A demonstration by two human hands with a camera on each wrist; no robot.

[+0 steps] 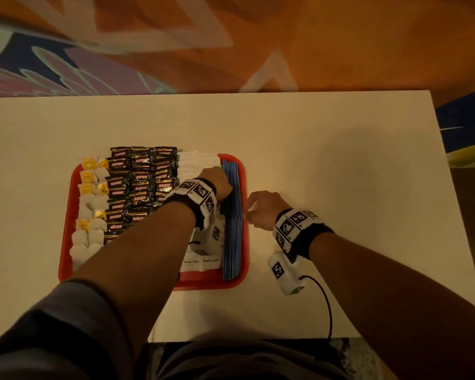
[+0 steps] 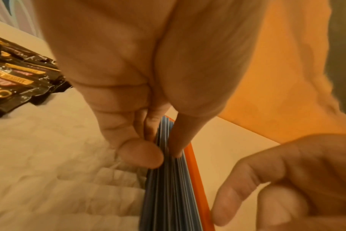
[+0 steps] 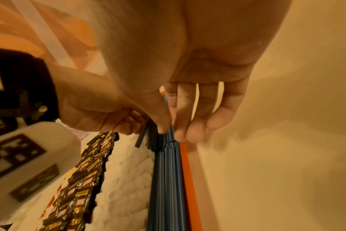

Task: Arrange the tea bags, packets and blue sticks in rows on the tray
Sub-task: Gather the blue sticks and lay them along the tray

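Looking down from the head view: blue sticks point(image 1: 232, 220) lie along the tray's point(image 1: 66, 215) right rim, long axis running away from the person. Left hand point(image 1: 217, 182) sits on them; right hand point(image 1: 263, 208) just outside the rim, on the bench point(image 1: 340, 160).

Left wrist: left fingers point(image 2: 142, 154) pinch the stick edges.

Right wrist: right fingertips point(image 3: 180, 132) touch the stack, loosely curled, gripping nothing clearly.

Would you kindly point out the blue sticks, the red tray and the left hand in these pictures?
blue sticks point(image 1: 232, 250), head view, near stretch of the row.
red tray point(image 1: 203, 281), head view, near rim.
left hand point(image 1: 219, 182), head view, back of the hand over the sticks.
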